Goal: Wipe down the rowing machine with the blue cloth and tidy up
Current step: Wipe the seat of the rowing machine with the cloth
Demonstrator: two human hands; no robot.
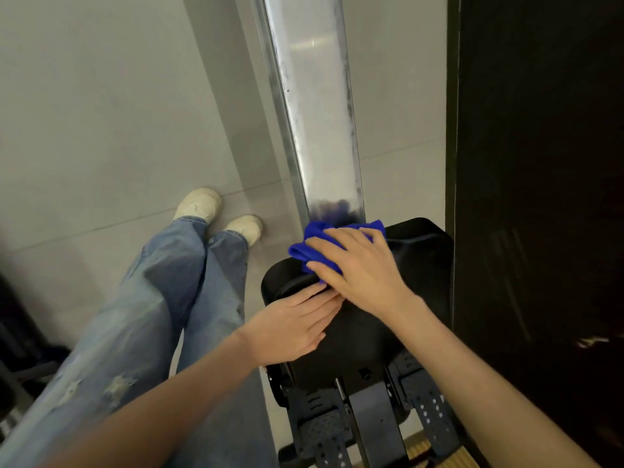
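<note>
Cloth (308, 238) under my right fingers (332, 246), pressed flat on seat (420, 255). Left fingers (314, 298) released, flat just beside.

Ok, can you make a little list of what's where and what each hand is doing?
being cleaned: black seat, at the near end of the metal rail
wiper: blue cloth, bunched on the seat's far edge
right: right hand pressing on the cloth, fingers straight
left: left hand flat on the seat
nearest us: two footrests
</note>
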